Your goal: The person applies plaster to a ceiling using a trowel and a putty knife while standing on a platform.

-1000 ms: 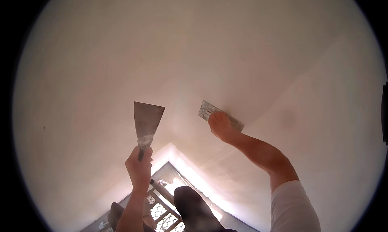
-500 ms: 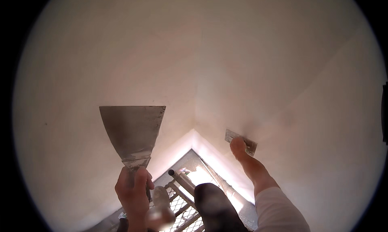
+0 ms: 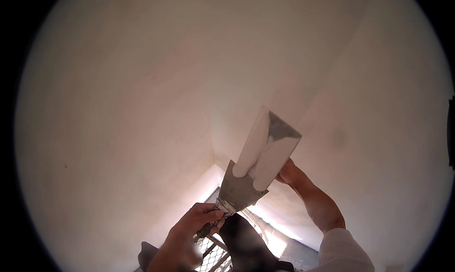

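My left hand (image 3: 198,221) grips a wide metal putty knife (image 3: 232,194) at the lower middle, its blade tilted up to the right. My right hand (image 3: 288,172) holds a rectangular steel trowel (image 3: 285,126) from behind; most of that grip is hidden. The trowel's face is turned toward me and carries white paste (image 3: 249,149), with a bare grey patch at its upper end. Its lower end meets the putty knife's blade, where the paste ends in two rounded lobes.
Pale smooth walls (image 3: 118,106) fill most of the view and meet in a corner at the middle. Below are a bright grey ledge (image 3: 303,250) along the walls, a metal mesh platform (image 3: 213,257) and my dark-clothed leg (image 3: 241,241).
The trowel has left the right-hand wall and turned its pasted face toward me. The putty knife has moved right and tilted, its blade now meeting the trowel.
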Demonstrator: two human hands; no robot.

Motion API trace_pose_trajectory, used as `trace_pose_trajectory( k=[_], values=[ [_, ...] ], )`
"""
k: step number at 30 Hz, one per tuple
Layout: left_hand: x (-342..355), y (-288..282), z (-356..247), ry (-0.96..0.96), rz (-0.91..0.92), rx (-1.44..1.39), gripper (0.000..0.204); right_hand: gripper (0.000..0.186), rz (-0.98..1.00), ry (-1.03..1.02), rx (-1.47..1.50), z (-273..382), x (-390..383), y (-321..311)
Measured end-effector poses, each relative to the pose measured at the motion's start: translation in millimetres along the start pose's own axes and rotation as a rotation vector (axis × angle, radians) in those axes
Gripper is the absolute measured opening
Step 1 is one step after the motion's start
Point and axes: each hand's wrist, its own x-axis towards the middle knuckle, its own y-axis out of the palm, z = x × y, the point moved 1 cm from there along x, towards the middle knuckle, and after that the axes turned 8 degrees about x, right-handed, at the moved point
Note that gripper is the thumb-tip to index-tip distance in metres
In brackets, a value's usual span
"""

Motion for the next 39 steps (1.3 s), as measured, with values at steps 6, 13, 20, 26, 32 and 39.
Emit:
trace_pose_trajectory(
  k=[6, 13, 20, 26, 32, 39],
  values=[
    [-12, 52, -18, 0.244, -0.372, 0.200, 0.015, 0.025, -0.311, 0.324, -1.070, 67, -112, 28],
    [44, 27, 72, 0.478, -0.846, 0.206, 0.017, 0.018, -0.705, -0.695, -2.328, 274, -115, 139],
    [54, 38, 84, 0.583, -0.923, 0.051, 0.021, 0.026, -1.230, -0.543, -2.404, 433, -55, 231],
    [44, 54, 61, 0.546, -0.937, 0.055, 0.022, 0.030, -0.758, -0.598, -2.667, 462, -26, 179],
    [41, 49, 56, 0.495, -0.898, 0.088, 0.020, 0.011, -0.490, -0.290, -2.730, 273, 14, 89],
    [39, 66, 33, 0.391, -0.910, 0.078, 0.019, 0.008, -0.188, 0.111, -2.522, 27, 6, -103]
  ],
)
